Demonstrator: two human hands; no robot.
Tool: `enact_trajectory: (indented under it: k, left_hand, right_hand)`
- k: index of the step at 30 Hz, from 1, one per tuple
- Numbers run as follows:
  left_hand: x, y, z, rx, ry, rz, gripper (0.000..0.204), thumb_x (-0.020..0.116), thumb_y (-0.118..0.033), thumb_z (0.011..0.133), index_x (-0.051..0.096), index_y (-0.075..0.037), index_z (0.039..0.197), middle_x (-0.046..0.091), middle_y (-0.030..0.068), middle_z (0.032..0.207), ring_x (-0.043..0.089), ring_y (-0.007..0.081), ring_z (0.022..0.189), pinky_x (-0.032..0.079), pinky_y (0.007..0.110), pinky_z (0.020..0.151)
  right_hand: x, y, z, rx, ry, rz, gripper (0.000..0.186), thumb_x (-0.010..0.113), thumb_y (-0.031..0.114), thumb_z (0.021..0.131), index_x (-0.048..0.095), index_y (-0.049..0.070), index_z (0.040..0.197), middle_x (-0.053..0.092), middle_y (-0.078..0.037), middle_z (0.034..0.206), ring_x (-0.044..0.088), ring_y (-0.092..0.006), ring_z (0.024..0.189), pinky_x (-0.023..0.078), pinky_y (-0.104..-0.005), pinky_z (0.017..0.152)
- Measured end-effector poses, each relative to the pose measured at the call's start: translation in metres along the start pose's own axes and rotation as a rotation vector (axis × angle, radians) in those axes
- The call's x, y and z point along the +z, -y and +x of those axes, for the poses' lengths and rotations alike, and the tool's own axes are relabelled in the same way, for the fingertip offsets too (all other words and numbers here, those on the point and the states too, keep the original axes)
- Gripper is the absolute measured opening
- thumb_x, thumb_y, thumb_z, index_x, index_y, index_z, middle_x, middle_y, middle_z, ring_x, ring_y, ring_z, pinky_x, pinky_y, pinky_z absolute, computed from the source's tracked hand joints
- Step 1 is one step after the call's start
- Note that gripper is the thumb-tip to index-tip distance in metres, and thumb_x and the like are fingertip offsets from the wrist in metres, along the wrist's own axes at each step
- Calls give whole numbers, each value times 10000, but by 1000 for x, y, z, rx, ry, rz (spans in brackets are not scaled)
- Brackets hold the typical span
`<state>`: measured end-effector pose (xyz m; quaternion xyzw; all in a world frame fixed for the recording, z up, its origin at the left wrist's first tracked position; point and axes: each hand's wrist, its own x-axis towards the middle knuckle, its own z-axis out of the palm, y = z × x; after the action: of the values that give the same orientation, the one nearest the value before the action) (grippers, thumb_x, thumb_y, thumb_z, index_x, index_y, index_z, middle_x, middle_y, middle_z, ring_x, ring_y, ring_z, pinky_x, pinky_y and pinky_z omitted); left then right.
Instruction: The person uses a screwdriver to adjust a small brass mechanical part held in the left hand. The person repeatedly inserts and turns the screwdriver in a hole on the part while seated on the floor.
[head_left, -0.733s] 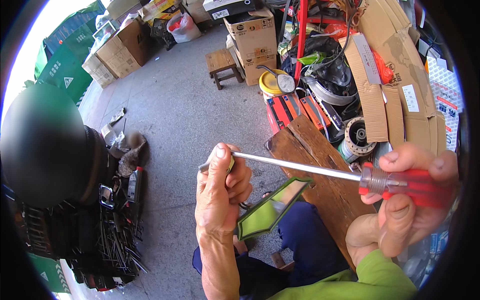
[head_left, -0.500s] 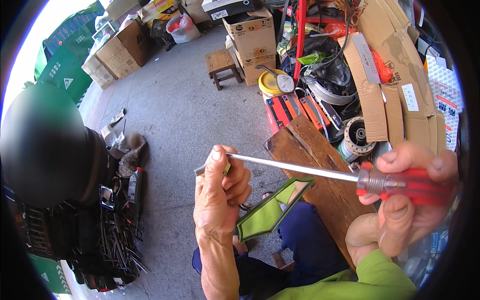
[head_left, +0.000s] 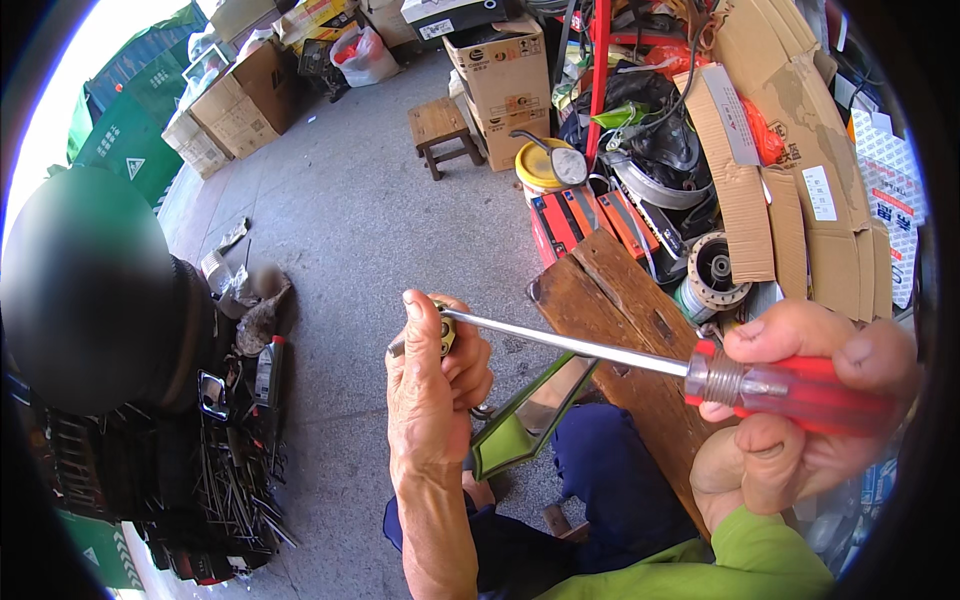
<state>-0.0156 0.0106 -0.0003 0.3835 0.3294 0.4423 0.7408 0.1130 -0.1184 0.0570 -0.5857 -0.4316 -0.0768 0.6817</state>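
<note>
The left hand (head_left: 432,385) is curled tight around a small metal part (head_left: 444,332), most of which is buried under the fingers, so its shape is hard to read. The right hand (head_left: 800,400), at 3 o'clock from it, grips the red handle of a long screwdriver (head_left: 700,370); its tip meets the part and vanishes behind the thumb. Below, at 5 o'clock of the left hand, a green-framed mirror (head_left: 530,415) leans on the knee, partly covered. A wooden plank (head_left: 620,320) lies at 1 o'clock, its far end cut off by cardboard boxes (head_left: 760,190).

Right hand (head_left: 800,400) drives screwdriver (head_left: 640,362) into left hand's (head_left: 435,390) small fitting (head_left: 446,330)
</note>
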Motion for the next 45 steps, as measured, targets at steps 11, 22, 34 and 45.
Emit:
enact_trajectory:
  k: [11, 22, 34, 45]
  left_hand:
    - [-4, 1, -3, -20, -22, 19, 458, 406, -498, 954, 508, -74, 817, 284, -66, 554, 210, 17, 443, 150, 180, 378]
    - [-5, -4, -5, 30, 295, -180, 494, 515, -258, 947, 398, 93, 1276, 337, -8, 705, 278, 40, 541, 205, 175, 418]
    - [-11, -8, -5, -11, 371, -472, 492, 617, -189, 826, 439, 74, 1203, 390, 40, 738, 346, 86, 564, 213, 210, 423]
    - [-8, -3, -4, 31, 199, -142, 425, 454, -491, 938, 504, -71, 891, 320, -42, 611, 257, 30, 481, 170, 188, 399]
  right_hand:
    - [0, -12, 15, -65, 111, 88, 532, 685, 249, 818, 314, 56, 1147, 566, -174, 898, 500, -92, 516, 481, -217, 546]
    - [-16, -24, 33, -107, 73, -54, 390, 498, 231, 919, 398, -52, 1169, 569, -160, 989, 568, -136, 583, 496, -237, 548]
    - [-15, -23, 34, -98, -8, -42, 419, 504, 272, 918, 429, -67, 1153, 551, -124, 948, 525, -117, 458, 496, -244, 523]
    - [-8, -26, 28, -160, 68, -79, 460, 556, 278, 884, 395, -46, 1168, 563, -106, 760, 491, -103, 473, 471, -235, 523]
